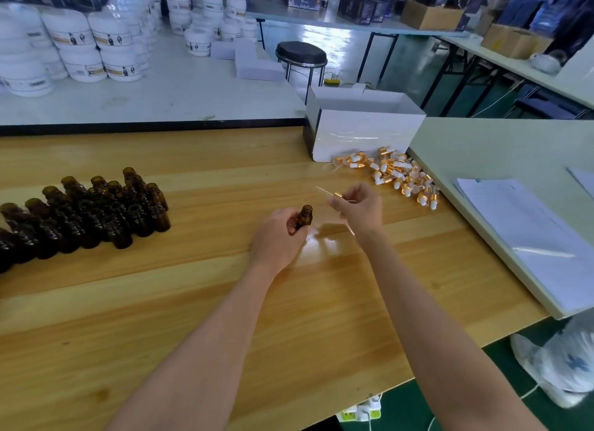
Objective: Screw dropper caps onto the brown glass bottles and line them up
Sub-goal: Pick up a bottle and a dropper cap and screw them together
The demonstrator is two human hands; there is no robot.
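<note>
Now L hand (278, 237) grips bottle (304, 217); R hand (360, 208) pinches dropper cap (336, 195) beside.

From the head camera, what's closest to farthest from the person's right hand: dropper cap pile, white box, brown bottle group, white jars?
1. Dropper cap pile, beside right hand.
2. White box, behind.
3. Brown bottle group, far left.
4. White jars, rear table.

A small brown glass bottle (304, 217), uncapped, stood upright just below the centre of the frame, gripped by the left hand (279, 237). Just right of it and clear of its neck, a gold-collared dropper cap with a clear pipette (337, 194) was pinched in the right hand (360, 210). Many more open brown bottles (86, 212) stood clustered at mid-left. A loose heap of gold-and-white dropper caps (398, 173) lay at centre right.
</note>
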